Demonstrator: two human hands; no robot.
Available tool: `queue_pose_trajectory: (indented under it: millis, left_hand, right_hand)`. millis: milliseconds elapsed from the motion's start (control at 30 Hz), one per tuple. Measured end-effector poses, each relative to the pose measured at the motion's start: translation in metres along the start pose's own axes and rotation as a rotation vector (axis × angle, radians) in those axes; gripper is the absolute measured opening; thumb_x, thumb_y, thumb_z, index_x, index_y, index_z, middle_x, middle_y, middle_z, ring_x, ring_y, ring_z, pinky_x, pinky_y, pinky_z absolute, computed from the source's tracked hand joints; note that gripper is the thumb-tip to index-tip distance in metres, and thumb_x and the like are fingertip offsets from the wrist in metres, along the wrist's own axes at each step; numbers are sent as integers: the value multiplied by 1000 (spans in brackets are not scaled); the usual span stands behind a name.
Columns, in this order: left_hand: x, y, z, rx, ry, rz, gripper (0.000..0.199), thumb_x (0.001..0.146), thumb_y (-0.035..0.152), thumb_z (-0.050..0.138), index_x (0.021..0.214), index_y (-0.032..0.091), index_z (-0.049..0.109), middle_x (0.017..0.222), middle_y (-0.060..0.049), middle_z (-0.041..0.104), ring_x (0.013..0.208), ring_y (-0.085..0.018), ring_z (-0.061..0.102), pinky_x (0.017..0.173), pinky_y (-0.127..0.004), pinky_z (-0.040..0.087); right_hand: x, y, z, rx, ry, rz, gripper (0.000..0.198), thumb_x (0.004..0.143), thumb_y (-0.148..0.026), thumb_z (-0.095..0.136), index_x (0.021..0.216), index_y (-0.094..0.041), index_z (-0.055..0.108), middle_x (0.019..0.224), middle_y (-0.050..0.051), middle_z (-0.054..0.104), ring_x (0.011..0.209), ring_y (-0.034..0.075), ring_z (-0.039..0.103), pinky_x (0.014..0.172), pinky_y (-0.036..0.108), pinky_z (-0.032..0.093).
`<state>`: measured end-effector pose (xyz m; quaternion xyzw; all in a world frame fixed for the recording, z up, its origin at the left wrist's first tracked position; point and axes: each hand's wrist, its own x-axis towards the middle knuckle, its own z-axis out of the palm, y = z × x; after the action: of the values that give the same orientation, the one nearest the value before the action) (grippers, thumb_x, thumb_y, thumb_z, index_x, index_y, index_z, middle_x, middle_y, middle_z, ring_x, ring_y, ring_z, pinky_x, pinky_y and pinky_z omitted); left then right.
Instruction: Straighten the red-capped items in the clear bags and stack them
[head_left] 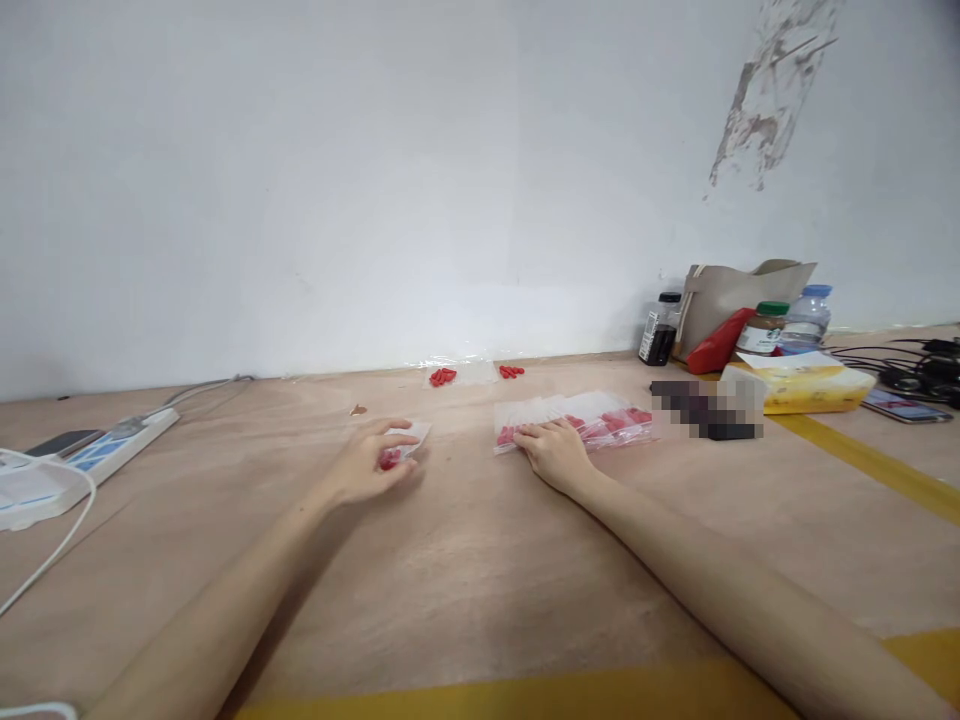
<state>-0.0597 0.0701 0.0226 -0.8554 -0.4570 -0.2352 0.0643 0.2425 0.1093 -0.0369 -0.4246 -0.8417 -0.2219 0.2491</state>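
Note:
My left hand (375, 462) is at the middle of the table, its thumb and fingers curved around a small clear plastic bag (421, 432) with red pieces inside. Part of that bag is hidden behind the fingers. To the right, my right hand (556, 455) rests with fingers stretched out on a row of overlapping clear plastic bags (596, 408), which also hold red pieces. Close to the wall lie two groups of small red pieces, one on the left (442, 377) and one on the right (511, 371), on or in clear plastic.
At left lies a white power strip (112, 465) with cables and a dark phone (66, 443). A dark bottle (659, 330), grey bag (739, 300), jar (763, 330), yellow tissue pack (799, 385) and another phone (907, 405) stand or lie at right. Yellow tape (877, 465) crosses the table.

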Motion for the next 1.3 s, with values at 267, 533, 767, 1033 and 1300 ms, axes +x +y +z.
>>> queue_pose_trajectory:
  millis: [267, 533, 767, 1033, 1300]
  left_hand:
    - [26, 61, 52, 73, 60, 423, 30, 80, 24, 50, 110, 19, 52, 104, -7, 57, 96, -18, 55, 82, -32, 47]
    - [25, 42, 69, 248, 296, 599, 20, 86, 14, 40, 83, 15, 60, 85, -4, 64, 73, -13, 60, 65, -25, 51]
    - [16, 41, 63, 286, 298, 584, 21, 86, 14, 39, 78, 15, 59, 81, -2, 64, 68, -11, 59, 62, -22, 49]
    - [17, 44, 63, 308, 283, 551, 24, 86, 12, 38, 71, 14, 58, 75, -2, 63, 63, -11, 57, 60, -23, 47]
    - [19, 43, 68, 244, 274, 502, 21, 85, 15, 41, 74, 14, 59, 74, -2, 63, 62, -11, 57, 58, -21, 47]
  right_hand:
    - [-2, -20, -8, 203, 29, -124, 26, 84, -23, 43, 103, -29, 60, 101, -2, 64, 81, 11, 59, 62, 19, 40]
    - [-4, -11, -9, 122, 117, -238, 21, 85, -24, 43, 95, -25, 62, 90, -1, 66, 78, 9, 57, 59, 20, 36]
    - [-8, 4, -14, -138, 233, -428, 20, 81, -13, 45, 69, -17, 59, 59, -1, 58, 61, 9, 48, 54, 26, 26]
    - [-9, 4, -16, -169, 240, -497, 21, 80, -10, 44, 65, -16, 57, 57, 0, 56, 58, 10, 43, 55, 27, 23]
    - [-8, -2, -15, -130, 259, -388, 15, 82, -15, 44, 75, -18, 58, 64, 0, 58, 64, 10, 46, 54, 27, 22]
